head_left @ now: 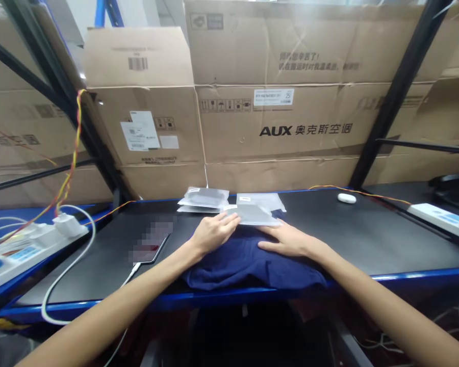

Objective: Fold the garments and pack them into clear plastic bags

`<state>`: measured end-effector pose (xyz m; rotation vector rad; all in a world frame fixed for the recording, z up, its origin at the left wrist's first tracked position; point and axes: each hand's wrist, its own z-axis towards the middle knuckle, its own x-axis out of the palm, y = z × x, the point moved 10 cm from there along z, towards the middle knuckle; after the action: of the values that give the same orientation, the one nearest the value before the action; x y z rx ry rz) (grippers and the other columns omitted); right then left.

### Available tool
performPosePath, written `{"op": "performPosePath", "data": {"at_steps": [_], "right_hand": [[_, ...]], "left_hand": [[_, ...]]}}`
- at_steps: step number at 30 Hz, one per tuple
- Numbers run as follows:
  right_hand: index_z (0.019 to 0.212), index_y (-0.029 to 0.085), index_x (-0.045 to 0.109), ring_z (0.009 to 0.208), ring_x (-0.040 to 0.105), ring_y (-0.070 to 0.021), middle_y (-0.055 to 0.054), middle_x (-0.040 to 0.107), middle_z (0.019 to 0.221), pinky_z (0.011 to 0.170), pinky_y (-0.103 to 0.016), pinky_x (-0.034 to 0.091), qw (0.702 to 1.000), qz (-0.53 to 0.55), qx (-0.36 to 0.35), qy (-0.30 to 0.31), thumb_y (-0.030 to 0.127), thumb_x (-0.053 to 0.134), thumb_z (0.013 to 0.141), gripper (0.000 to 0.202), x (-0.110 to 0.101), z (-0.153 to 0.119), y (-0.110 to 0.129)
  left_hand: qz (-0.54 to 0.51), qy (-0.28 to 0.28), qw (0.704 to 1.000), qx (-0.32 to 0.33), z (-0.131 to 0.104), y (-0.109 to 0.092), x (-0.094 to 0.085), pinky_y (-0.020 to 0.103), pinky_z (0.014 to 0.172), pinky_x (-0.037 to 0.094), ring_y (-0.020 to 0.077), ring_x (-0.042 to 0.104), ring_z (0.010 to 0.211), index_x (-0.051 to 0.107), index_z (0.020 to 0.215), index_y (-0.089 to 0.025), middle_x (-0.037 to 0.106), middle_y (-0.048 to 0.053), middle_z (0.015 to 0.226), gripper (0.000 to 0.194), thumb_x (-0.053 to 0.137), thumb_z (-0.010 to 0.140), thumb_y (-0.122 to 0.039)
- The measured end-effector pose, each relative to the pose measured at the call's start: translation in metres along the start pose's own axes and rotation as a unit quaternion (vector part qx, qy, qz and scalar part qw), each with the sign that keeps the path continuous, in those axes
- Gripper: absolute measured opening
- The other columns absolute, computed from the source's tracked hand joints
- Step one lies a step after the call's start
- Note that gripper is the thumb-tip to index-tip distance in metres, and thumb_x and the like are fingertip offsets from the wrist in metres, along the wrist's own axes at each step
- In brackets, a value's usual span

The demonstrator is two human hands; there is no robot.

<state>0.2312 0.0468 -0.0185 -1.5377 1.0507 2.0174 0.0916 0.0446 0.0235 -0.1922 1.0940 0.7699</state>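
Centre frame, the left hand (217, 230) and right hand (290, 239) flank the packet (254, 215) by the cloth (248, 262), seemingly steadying both ends; whether either grip closes, I can't tell. Behind, the stack (205, 197) sits on the surface (329, 224), likely for easy reach.

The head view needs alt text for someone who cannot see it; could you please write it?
A person's left hand and right hand are at opposite ends of a flat packet, by navy cloth on a black worktop. Similar packets lie behind; printed cardboard stands beyond.
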Motion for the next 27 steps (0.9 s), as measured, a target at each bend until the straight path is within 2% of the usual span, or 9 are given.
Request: {"op": "performPosePath", "data": {"at_steps": [2, 5, 9, 11, 15, 17, 20, 23, 27], "right_hand": [[0.151, 0.028, 0.039, 0.143, 0.035, -0.0305, -0.005, 0.038, 0.157, 0.119, -0.048, 0.026, 1.000, 0.015, -0.009, -0.005, 0.062, 0.046, 0.095, 0.066, -0.003, -0.001, 0.003], [0.147, 0.028, 0.046, 0.141, 0.038, -0.0311, -0.005, 0.040, 0.156, 0.117, -0.048, 0.030, 0.999, 0.033, -0.014, -0.014, 0.059, 0.048, 0.095, 0.061, -0.005, -0.001, 0.004], [0.147, 0.028, 0.046, 0.139, 0.040, -0.0299, -0.005, 0.041, 0.156, 0.116, -0.047, 0.030, 0.999, 0.046, -0.020, -0.014, 0.057, 0.048, 0.096, 0.059, -0.005, 0.000, 0.004], [0.147, 0.028, 0.045, 0.137, 0.043, -0.0301, -0.005, 0.042, 0.155, 0.116, -0.047, 0.030, 0.999, 0.048, -0.012, -0.006, 0.057, 0.047, 0.096, 0.059, -0.004, 0.000, 0.001], [0.144, 0.026, 0.050, 0.138, 0.041, -0.0315, -0.007, 0.043, 0.154, 0.116, -0.049, 0.029, 1.000, 0.017, 0.007, -0.009, 0.058, 0.048, 0.094, 0.060, -0.010, -0.004, -0.004], [0.134, 0.025, 0.060, 0.132, 0.047, -0.0335, -0.008, 0.051, 0.147, 0.112, -0.051, 0.033, 0.999, -0.021, 0.024, -0.031, 0.058, 0.050, 0.093, 0.054, -0.018, -0.009, -0.006], [0.112, 0.025, 0.073, 0.109, 0.063, -0.0333, -0.009, 0.071, 0.119, 0.097, -0.048, 0.046, 0.992, -0.086, 0.073, -0.063, 0.053, 0.048, 0.095, 0.041, -0.025, -0.019, -0.007], [0.105, 0.025, 0.075, 0.093, 0.069, -0.0296, -0.008, 0.076, 0.100, 0.084, -0.041, 0.049, 0.981, -0.145, 0.084, -0.094, 0.046, 0.044, 0.098, 0.038, -0.029, -0.019, 0.012], [0.103, 0.022, 0.072, 0.086, 0.067, -0.0235, -0.008, 0.075, 0.091, 0.076, -0.034, 0.046, 0.967, -0.222, -0.059, -0.109, 0.035, 0.040, 0.102, 0.035, -0.019, 0.007, 0.075]], "left_hand": [[-0.011, 0.015, 0.999, 0.035, -0.015, -0.008, 0.005, 0.033, 0.085, 0.060, 0.0219, 0.068, 0.109, 0.065, 0.121, -0.021, 0.066, 0.008, 0.130, 0.033, 0.039, 0.101, -0.022], [-0.046, 0.045, 0.995, 0.075, -0.028, -0.010, 0.009, 0.032, 0.089, 0.058, 0.0215, 0.063, 0.117, 0.060, 0.130, -0.023, 0.060, 0.006, 0.138, 0.039, 0.040, 0.097, -0.014], [-0.114, 0.039, 0.991, 0.050, -0.031, 0.009, 0.007, 0.036, 0.105, 0.050, 0.0222, 0.051, 0.132, 0.052, 0.139, -0.025, 0.049, 0.006, 0.149, 0.054, 0.045, 0.089, -0.007], [-0.146, 0.014, 0.989, 0.025, -0.032, 0.022, 0.007, 0.035, 0.106, 0.048, 0.0207, 0.054, 0.129, 0.057, 0.132, -0.023, 0.053, 0.007, 0.144, 0.046, 0.048, 0.089, -0.009], [-0.160, -0.015, 0.987, 0.010, -0.037, 0.034, 0.012, 0.030, 0.094, 0.054, 0.0182, 0.065, 0.111, 0.067, 0.106, -0.021, 0.069, 0.006, 0.120, 0.020, 0.051, 0.094, -0.018], [-0.142, -0.015, 0.990, 0.011, -0.038, 0.034, 0.015, 0.029, 0.089, 0.055, 0.0177, 0.068, 0.104, 0.067, 0.102, -0.021, 0.072, 0.006, 0.110, 0.019, 0.049, 0.096, -0.018], [-0.113, -0.011, 0.993, 0.016, -0.038, 0.031, 0.016, 0.029, 0.087, 0.055, 0.0181, 0.069, 0.100, 0.067, 0.101, -0.020, 0.073, 0.006, 0.104, 0.021, 0.045, 0.097, -0.019], [-0.096, -0.011, 0.995, 0.019, -0.037, 0.030, 0.014, 0.028, 0.085, 0.055, 0.0182, 0.070, 0.099, 0.066, 0.100, -0.019, 0.074, 0.006, 0.103, 0.021, 0.045, 0.097, -0.020], [-0.088, -0.017, 0.996, 0.020, -0.038, 0.030, 0.014, 0.028, 0.083, 0.055, 0.0189, 0.071, 0.096, 0.066, 0.098, -0.019, 0.074, 0.006, 0.102, 0.019, 0.047, 0.096, -0.021]]}}
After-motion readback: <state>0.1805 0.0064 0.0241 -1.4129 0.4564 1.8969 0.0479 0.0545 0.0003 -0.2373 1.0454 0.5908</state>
